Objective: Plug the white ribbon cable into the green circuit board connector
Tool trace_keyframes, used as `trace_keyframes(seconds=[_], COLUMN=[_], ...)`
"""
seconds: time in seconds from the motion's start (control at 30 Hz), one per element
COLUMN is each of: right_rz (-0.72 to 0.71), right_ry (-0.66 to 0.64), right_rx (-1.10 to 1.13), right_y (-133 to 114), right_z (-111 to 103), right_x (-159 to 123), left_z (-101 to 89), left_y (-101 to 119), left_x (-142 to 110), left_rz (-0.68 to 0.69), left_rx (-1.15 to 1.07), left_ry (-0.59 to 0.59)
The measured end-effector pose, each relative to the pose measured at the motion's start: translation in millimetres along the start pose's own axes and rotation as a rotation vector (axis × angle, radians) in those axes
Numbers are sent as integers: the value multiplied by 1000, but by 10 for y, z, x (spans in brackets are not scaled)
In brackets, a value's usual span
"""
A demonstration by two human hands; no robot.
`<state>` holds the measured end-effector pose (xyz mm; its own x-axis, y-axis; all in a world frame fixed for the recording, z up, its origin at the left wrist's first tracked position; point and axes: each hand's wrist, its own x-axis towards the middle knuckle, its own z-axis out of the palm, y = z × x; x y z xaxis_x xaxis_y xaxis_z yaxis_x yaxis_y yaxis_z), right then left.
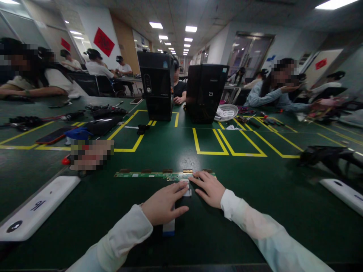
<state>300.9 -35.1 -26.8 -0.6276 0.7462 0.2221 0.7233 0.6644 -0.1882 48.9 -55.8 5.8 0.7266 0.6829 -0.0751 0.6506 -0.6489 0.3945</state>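
A long, narrow green circuit board (154, 175) lies crosswise on the green table in front of me. A white flat ribbon cable (169, 226) with a blue end runs from near the board's middle toward me, partly under my left hand. My left hand (164, 202) lies over this cable, fingers stretched out and thumb apart, fingertips on the white piece near the board. On the board's right part rests my right hand (210, 189), its fingers spread and flat. It covers much of the board's right end. Neither hand grips anything.
Two black computer towers (157, 87) (206, 92) stand at the table's far side. White plastic casings (42, 206) (344, 194) lie left and right. Yellow tape (212, 153) marks the tabletop. A white basket (227, 112), cables and tools lie farther back. Other people sit around.
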Motion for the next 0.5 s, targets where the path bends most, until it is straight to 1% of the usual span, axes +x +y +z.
trace_keyframes(seconds=[0.23, 0.37, 0.43, 0.5], right_rz=[7, 10, 12, 13], right_ry=[2, 30, 44, 53], right_rx=[0, -8, -8, 1], right_y=[3, 1, 5, 15], right_z=[7, 29, 50, 71], right_x=[7, 4, 1, -1], left_z=[53, 51, 23, -9], left_y=[9, 19, 32, 49], left_x=[-1, 1, -17, -70], left_rz=[-21, -32, -33, -45], left_rx=[-2, -10, -6, 8], left_ry=[16, 35, 63, 129])
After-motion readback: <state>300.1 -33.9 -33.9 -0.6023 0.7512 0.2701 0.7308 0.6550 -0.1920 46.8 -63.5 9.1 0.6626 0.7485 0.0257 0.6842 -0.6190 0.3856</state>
